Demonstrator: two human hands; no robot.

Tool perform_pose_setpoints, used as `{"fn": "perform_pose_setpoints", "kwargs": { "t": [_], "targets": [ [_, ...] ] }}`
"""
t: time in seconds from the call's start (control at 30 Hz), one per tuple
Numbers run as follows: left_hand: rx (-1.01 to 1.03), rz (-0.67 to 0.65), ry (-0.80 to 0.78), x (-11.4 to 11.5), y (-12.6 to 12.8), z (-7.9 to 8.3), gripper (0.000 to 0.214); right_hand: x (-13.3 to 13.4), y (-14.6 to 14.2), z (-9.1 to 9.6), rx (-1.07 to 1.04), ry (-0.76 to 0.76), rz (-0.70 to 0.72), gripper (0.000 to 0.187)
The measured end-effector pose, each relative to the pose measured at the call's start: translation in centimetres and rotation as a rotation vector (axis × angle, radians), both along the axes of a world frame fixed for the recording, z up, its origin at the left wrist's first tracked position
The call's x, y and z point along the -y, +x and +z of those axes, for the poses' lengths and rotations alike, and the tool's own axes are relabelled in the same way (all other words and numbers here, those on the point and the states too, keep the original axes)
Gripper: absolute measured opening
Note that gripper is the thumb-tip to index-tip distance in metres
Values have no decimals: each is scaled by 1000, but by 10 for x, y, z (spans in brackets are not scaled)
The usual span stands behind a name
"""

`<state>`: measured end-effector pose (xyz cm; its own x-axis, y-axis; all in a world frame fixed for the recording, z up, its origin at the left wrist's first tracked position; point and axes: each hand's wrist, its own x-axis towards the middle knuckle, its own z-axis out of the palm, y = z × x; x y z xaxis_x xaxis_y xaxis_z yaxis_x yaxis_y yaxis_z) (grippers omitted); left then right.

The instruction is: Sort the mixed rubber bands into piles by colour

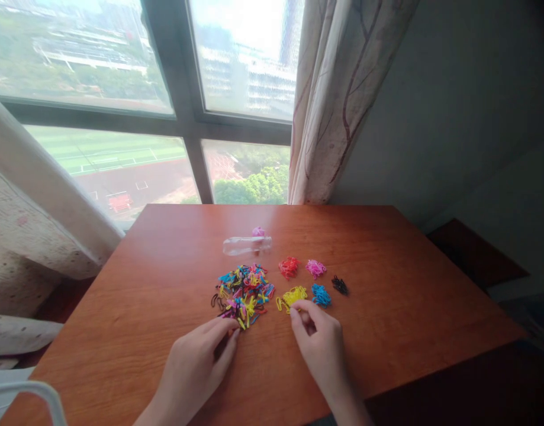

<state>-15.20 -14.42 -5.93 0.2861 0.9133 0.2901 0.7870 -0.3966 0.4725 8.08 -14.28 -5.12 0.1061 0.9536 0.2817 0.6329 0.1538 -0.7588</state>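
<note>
A mixed heap of small coloured rubber bands [244, 287] lies mid-table. At its near edge is my left hand [205, 355], thumb and forefinger pinched together; whatever they hold, if anything, is too small to make out. My right hand [318, 334] is closed in a pinch at the near side of a yellow rubber band pile [295, 294], its fingertips touching or just above the bands. Around that pile lie single-colour piles: red bands [289, 267], pink bands [316, 268], blue bands [320, 295] and black bands [340, 284].
Behind the heap, a clear plastic bottle [245, 245] lies on its side, with a pink cap-like object [258, 232] just beyond it. The wooden table [387, 266] reaches to a window and a curtain [329, 106]. A white curved frame [29, 387] stands at the lower left.
</note>
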Motion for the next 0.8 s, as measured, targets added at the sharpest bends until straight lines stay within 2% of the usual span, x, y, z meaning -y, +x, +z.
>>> {"fn": "perform_pose_setpoints", "kwargs": {
  "t": [0.2, 0.33, 0.53, 0.8],
  "targets": [
    [-11, -10, 7, 1, -1, -2, 16, -18, 87, -10, 209, 25, -341, 37],
    [-30, -12, -8, 0, -2, -2, 17, -23, 120, -22, 257, -35, -414, 41],
    [-40, -16, -12, 0, -2, -1, 17, -23, 123, -31, 270, -103, -398, 39],
    [-42, -14, 12, 0, -1, -1, 17, -18, 112, -18, 304, -27, -427, 41]
  ]
}}
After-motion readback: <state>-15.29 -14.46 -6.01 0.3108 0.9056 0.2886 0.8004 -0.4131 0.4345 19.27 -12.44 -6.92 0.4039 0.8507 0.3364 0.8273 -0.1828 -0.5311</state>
